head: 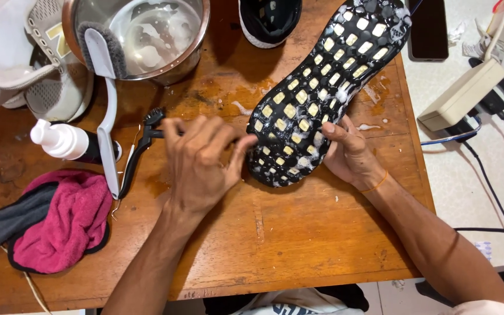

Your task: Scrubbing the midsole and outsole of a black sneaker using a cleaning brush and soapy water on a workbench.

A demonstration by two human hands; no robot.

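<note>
Black sneaker sole (322, 87) runs diagonally, heel nearest; right hand (348, 153) fingers clamp its edge; left hand (202, 160) fingers, loosely apart, touch the heel.

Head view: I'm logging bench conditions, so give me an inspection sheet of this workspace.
Surface: wooden table, worn, wet with suds near the shoe.
Job's things: black shoe sole-up, soapy; small black brush; steel bowl of foamy water with a white-handled brush leaning in it.
Clutter: pink cloth, white pump bottle, grey sneaker.
Grips: left hand on the sole's edge; right hand holds the shoe's heel.
Cables: black cables and power strip on the right.
Surroundings: dark phone on the pale floor.
</note>
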